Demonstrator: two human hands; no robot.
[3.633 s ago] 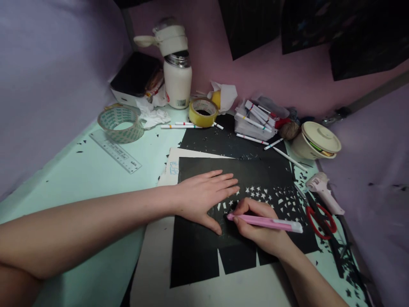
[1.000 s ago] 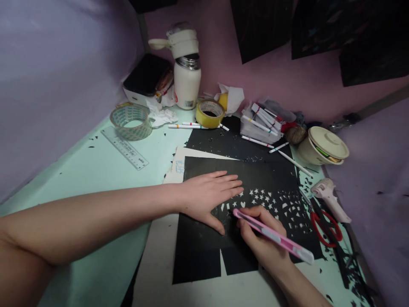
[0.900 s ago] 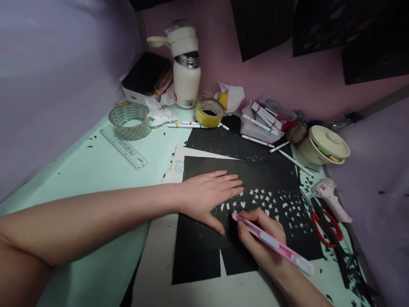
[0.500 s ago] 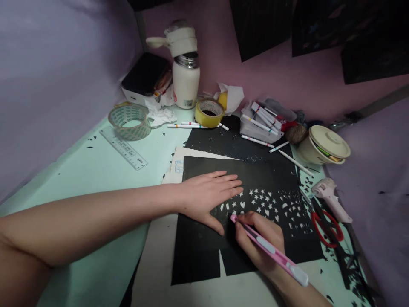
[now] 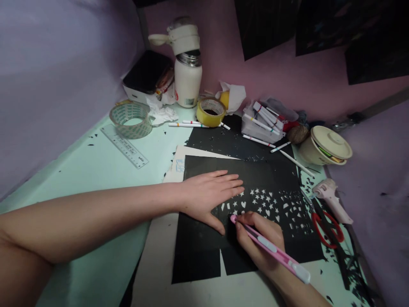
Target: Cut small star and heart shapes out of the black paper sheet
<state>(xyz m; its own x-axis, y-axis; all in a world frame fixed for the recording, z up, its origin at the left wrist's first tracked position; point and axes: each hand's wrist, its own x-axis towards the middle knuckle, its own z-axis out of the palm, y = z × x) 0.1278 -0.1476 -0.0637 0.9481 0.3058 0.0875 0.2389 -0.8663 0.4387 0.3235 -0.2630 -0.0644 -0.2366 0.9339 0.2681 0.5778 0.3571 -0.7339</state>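
Observation:
Flat on a sheet of black paper (image 5: 198, 251) lies my left hand (image 5: 209, 196), its fingers stretched out and the thumb apart. My right hand (image 5: 262, 234) is closed round a pink craft knife (image 5: 271, 249) with a pale grey slider and end. The knife's tip points down at the paper just right of my left thumb; the blade itself is too dark to make out. Small stars, hearts and angular shapes are cut through the paper right of my left hand. Beneath the paper is a white board (image 5: 150, 264).
Red-handled scissors (image 5: 340, 238), a pale glue gun (image 5: 334, 200) and black scraps lie at the right. Behind are a lidded tub (image 5: 316, 151), a box of markers (image 5: 260, 123), yellow tape (image 5: 201, 117), a flask (image 5: 188, 83), wide tape (image 5: 143, 125) and a ruler (image 5: 124, 147).
The knife has swung from nearly level to steeply slanted, its rear end coming lower and toward me. Its tip shifts slightly over the paper. My left hand stays flat; the view has shifted a little.

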